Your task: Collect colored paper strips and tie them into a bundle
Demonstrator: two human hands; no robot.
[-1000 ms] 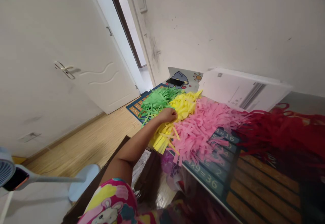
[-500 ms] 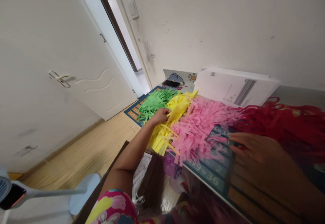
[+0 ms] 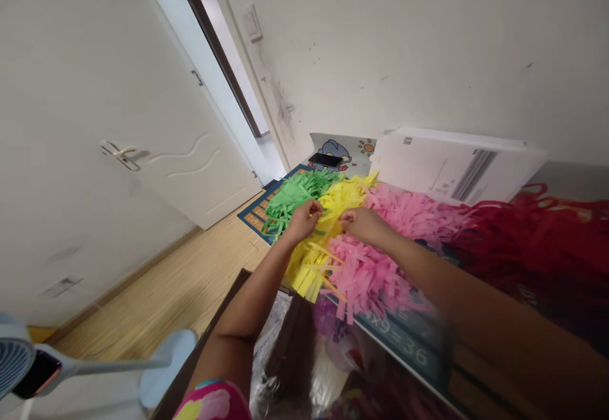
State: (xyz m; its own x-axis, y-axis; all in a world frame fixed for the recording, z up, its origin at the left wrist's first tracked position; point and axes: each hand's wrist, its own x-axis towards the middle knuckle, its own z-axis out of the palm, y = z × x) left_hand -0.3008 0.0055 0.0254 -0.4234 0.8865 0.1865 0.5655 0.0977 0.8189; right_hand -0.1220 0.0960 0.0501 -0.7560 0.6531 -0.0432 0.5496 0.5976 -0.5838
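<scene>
A yellow fringed paper tassel [image 3: 308,269] lies across the table's left part, its strips fanned at both ends. My left hand [image 3: 303,220] pinches its middle from the left, with fingers closed. Facing it, my right hand [image 3: 364,224] has its fingertips closed at the tassel's right side; the exact grip is small and partly hidden. Green paper fringe [image 3: 297,193] lies just left of the yellow. Pink paper fringe [image 3: 368,274] spreads under and beside my right wrist, and dark red strips [image 3: 547,233] heap up farther right.
A black phone [image 3: 326,160] rests at the back near a white box [image 3: 442,160] against the wall. The table mat [image 3: 404,347] carries printed multiplication figures. Below its front edge stands an open carton with clear plastic bags [image 3: 273,344]. A small fan [image 3: 16,360] is at lower left.
My right hand has moved left from above the mat near the red strips to the yellow tassel, beside my left hand. My left hand stays at the tassel. The view has shifted slightly.
</scene>
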